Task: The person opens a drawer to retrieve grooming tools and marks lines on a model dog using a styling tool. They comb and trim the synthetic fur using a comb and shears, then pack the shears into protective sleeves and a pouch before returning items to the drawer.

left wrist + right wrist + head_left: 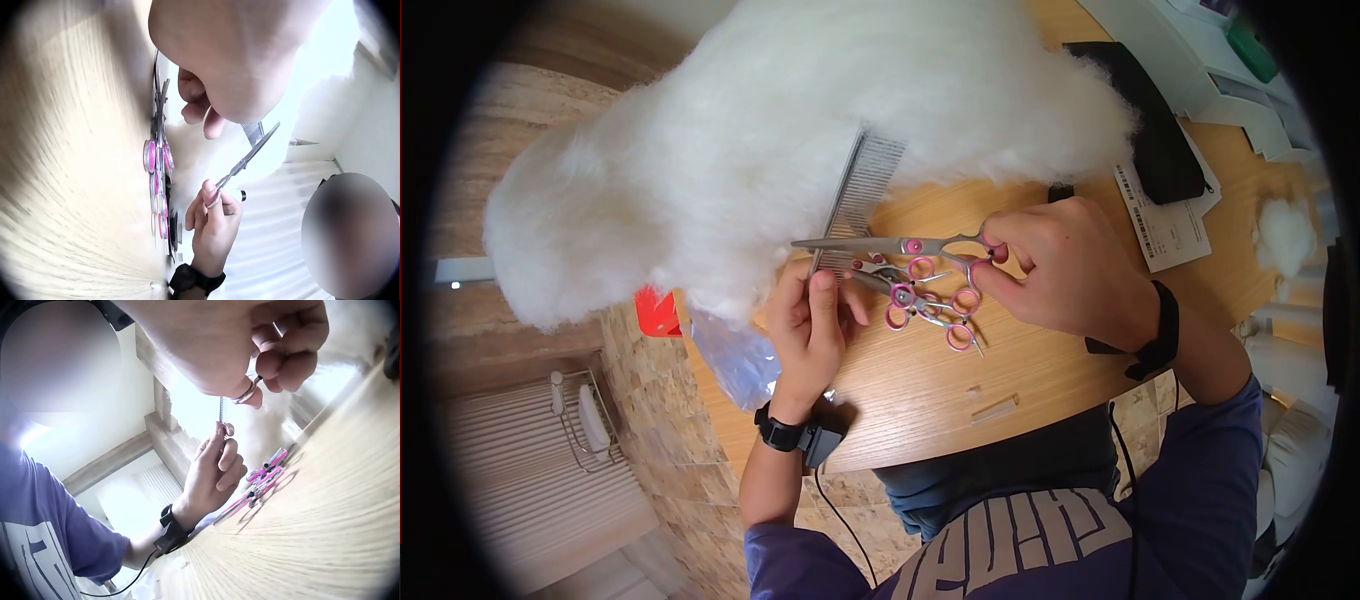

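A large white fluffy mass of fur (830,80) fills the far side of the table. My left hand (808,335) pinches the lower end of a metal grooming comb (862,178), whose upper part lies against the fur's edge. With thumb and fingers in the handle rings, my right hand (1068,265) holds a pair of scissors (850,244). Their blades point left across the comb's lower part, close above my left fingertips. Beneath them, several other scissors (903,297) with pink rings lie in a cluster on the wooden table (900,420).
A black case (1145,130) rests on a paper with barcodes (1162,235) at the right. Loose white fluff (1285,237) sits near the right edge. Clear plastic wrap (730,360) and a red object (658,313) are at the left edge. A small strip (996,409) lies near the front.
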The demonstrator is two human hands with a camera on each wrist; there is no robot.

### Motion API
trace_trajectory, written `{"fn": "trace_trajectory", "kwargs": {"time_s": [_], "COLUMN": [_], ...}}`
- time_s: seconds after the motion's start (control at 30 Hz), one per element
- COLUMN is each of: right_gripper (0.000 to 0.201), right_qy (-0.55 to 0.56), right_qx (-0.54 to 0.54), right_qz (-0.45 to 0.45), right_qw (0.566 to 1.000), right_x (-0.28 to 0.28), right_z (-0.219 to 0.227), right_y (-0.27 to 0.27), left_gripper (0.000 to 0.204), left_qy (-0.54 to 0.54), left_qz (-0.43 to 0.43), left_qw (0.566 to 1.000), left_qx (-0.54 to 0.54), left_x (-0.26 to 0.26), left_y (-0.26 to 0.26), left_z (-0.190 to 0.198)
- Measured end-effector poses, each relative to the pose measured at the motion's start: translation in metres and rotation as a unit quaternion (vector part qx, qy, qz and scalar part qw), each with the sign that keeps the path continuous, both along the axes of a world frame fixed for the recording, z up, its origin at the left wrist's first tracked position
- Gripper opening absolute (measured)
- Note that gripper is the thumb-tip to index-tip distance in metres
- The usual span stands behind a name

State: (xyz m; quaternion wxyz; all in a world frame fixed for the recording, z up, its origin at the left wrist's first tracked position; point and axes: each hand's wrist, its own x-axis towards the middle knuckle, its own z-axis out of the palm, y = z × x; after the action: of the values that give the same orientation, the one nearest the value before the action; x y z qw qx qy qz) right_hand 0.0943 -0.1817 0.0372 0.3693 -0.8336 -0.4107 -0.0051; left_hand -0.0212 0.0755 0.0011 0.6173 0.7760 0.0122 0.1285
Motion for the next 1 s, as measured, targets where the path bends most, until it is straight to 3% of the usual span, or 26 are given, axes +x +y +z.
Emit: {"fn": "trace_trajectory", "kwargs": {"time_s": [0.23,0.3,0.5,0.7,0.9,1.0], "right_gripper": [0.031,0.030,0.028,0.027,0.024,0.023], "right_qy": [-0.028,-0.058,-0.069,-0.104,-0.157,-0.144], "right_qx": [0.038,0.060,-0.013,0.048,0.005,-0.002], "right_qz": [0.014,-0.029,-0.063,-0.053,-0.105,-0.086], "right_qw": [0.999,0.996,0.996,0.992,0.982,0.986], "right_x": [0.000,0.001,0.002,0.000,0.005,0.005], "right_z": [-0.001,-0.010,-0.002,0.005,-0.006,-0.003], "right_y": [0.002,0.005,0.002,0.004,0.001,-0.001], "left_gripper": [0.028,0.024,0.029,0.039,0.039,0.038], "left_qy": [0.020,0.022,-0.002,-0.024,-0.020,-0.031], "left_qz": [-0.015,-0.016,-0.013,-0.006,0.008,0.020], "left_qw": [0.999,0.999,1.000,0.999,0.998,0.998], "left_qx": [0.029,0.018,0.001,0.048,0.056,0.054], "left_x": [-0.002,-0.005,-0.010,-0.011,-0.015,-0.016], "left_y": [-0.004,-0.004,-0.005,-0.010,-0.008,-0.008], "left_z": [0.005,0.006,0.006,0.009,0.007,0.006]}}
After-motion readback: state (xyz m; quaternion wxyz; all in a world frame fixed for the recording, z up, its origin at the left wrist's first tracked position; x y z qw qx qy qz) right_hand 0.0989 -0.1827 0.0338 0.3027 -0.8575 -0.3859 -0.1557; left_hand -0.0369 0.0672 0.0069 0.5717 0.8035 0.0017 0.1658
